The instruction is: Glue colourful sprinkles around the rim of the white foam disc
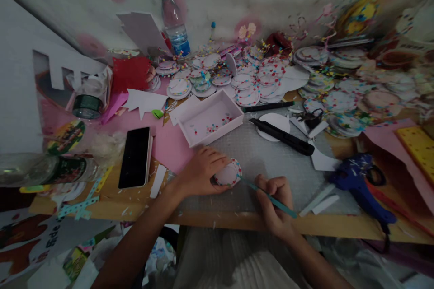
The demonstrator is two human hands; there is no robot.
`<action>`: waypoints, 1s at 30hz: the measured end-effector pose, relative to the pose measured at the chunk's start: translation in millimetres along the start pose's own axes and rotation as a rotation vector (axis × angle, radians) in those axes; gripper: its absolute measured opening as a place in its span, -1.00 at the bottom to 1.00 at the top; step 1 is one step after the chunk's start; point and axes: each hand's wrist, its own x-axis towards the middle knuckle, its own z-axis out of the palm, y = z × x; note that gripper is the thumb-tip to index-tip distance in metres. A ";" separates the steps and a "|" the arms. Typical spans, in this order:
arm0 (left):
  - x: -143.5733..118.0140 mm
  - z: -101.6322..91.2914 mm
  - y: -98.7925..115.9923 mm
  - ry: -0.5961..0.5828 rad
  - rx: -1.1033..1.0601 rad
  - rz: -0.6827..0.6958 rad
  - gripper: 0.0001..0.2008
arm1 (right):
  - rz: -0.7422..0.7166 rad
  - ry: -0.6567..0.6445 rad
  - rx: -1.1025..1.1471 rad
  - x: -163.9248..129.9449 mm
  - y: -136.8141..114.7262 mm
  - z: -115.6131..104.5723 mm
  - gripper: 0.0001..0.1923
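Wooden table (339,226) carries a grey cutting mat (271,162), with heaps of dotted paper discs (257,81) at the back. Nearer sit a white tray (210,119) of coloured dots and a black phone (134,157). On the mat, the left hand (200,171) curls its fingers over a round disc (228,174). Just beside it, the right hand (276,205) is fisted around a teal stick (267,196) whose tip touches the disc's rim.

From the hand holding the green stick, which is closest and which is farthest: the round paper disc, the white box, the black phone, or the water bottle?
Counting from the right hand:
1. Round paper disc, just to its left, under the other hand.
2. White box, up the table, slightly left.
3. Black phone, far left.
4. Water bottle, at the back by the wall.
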 end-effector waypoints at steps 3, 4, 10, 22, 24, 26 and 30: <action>-0.5 0.7 -0.4 0.002 0.003 0.004 -0.48 | 0.017 -0.001 0.006 0.5 -0.1 0.0 -0.81; -0.7 0.8 -0.6 0.002 0.003 0.005 -0.48 | 0.015 0.001 -0.001 0.8 -0.2 0.1 -0.81; -2.1 1.4 -2.6 0.003 -0.004 -0.005 -0.46 | -0.013 0.086 -0.076 -0.6 1.0 -1.2 -0.79; 0.2 -2.1 0.2 -0.065 -0.080 -0.055 -0.23 | -0.014 0.135 -0.113 0.0 -3.1 -1.5 -0.80; -2.9 -6.2 1.0 -0.081 -0.110 -0.067 -0.10 | 0.041 0.180 -0.083 -1.6 -6.6 -8.8 -0.81; -10.9 -10.9 2.9 -0.075 -0.134 -0.082 -0.01 | 0.134 0.207 -0.101 -0.5 -13.6 -18.3 -0.84; -40.7 -15.3 10.5 0.000 -0.190 -0.222 -0.09 | 0.391 0.086 -0.237 13.9 -36.5 -32.1 -0.64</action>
